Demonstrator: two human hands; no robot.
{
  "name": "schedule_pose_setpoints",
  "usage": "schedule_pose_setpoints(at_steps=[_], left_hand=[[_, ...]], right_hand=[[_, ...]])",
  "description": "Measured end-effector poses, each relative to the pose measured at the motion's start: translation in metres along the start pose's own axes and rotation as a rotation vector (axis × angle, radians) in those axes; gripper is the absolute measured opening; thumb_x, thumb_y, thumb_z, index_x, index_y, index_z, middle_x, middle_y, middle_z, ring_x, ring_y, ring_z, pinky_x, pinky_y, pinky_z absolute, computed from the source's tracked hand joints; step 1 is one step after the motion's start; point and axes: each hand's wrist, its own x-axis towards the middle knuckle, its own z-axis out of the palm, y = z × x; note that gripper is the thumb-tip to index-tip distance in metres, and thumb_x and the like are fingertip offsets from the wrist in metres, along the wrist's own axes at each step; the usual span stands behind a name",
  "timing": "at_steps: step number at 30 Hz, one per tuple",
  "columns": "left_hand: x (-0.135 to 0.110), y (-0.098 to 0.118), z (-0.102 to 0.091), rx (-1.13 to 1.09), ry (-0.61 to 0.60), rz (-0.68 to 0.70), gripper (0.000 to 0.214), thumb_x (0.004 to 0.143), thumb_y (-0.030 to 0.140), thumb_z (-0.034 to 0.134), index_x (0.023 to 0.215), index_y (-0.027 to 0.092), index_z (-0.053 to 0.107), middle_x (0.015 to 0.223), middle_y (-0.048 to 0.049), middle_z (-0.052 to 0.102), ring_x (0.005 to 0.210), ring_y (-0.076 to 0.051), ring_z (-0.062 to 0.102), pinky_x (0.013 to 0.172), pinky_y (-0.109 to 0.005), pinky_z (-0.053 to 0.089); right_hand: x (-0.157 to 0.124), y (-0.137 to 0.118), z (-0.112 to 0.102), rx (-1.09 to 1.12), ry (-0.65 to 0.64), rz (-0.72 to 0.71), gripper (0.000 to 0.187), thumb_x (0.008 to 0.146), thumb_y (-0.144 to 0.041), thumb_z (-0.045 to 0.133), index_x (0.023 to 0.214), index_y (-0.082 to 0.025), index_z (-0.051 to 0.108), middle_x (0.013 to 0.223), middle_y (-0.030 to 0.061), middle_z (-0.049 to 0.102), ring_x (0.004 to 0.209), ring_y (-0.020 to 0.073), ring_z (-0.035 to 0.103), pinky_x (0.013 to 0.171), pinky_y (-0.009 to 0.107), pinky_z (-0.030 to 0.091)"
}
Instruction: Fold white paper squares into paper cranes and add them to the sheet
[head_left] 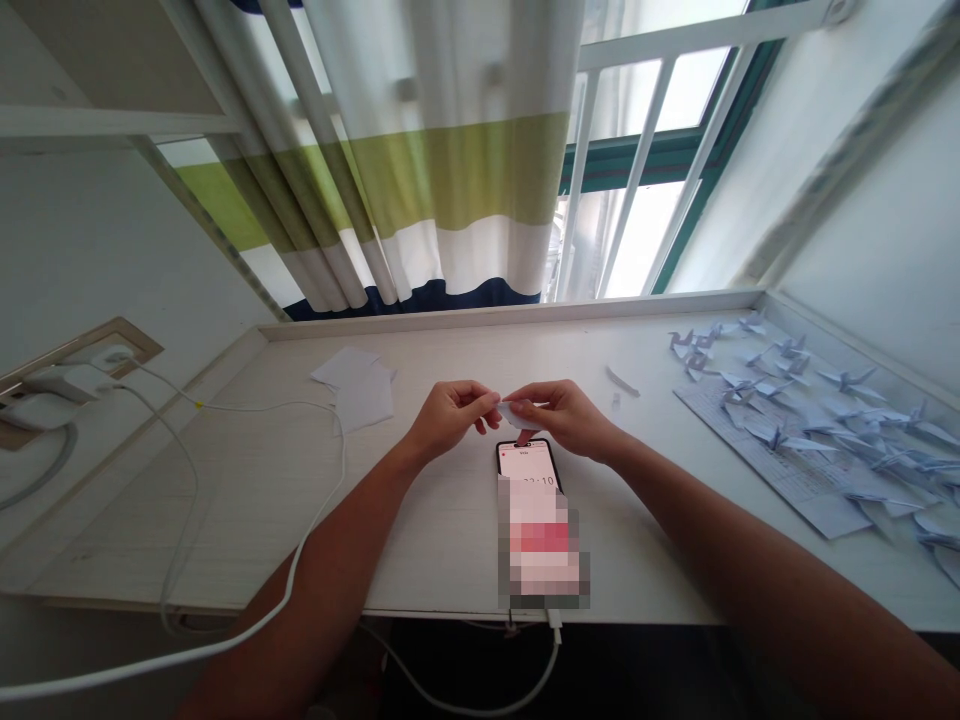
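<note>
My left hand (450, 412) and my right hand (562, 415) meet over the middle of the white desk (262, 480). Both pinch a small folded piece of pale paper (514, 410) between fingertips, held just above the desk. Directly below the hands lies a phone (529, 465) with its screen lit and a white cable plugged into its near end. How the paper is folded is too small to make out.
Several folded paper cranes (825, 410) lie on a printed sheet at the right. Loose white paper squares (356, 385) sit left of my hands, a paper scrap (622, 380) to the right. White charger cables (225, 410) run from a wall socket (67, 380) across the desk's left side. A curtain and barred window stand behind.
</note>
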Motion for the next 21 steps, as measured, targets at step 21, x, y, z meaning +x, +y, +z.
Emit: schedule_pose_setpoints(at_steps=[21], left_hand=[[-0.002, 0.0, -0.019, 0.167, -0.361, -0.089, 0.027, 0.093, 0.039, 0.063, 0.091, 0.012, 0.067, 0.081, -0.0103, 0.077, 0.071, -0.015, 0.068, 0.064, -0.025, 0.054]], right_hand=[[-0.001, -0.003, -0.014, -0.051, -0.237, 0.11, 0.045, 0.085, -0.046, 0.074, 0.114, -0.011, 0.074, 0.083, 0.0077, 0.077, 0.067, 0.0164, 0.071, 0.067, 0.031, 0.057]])
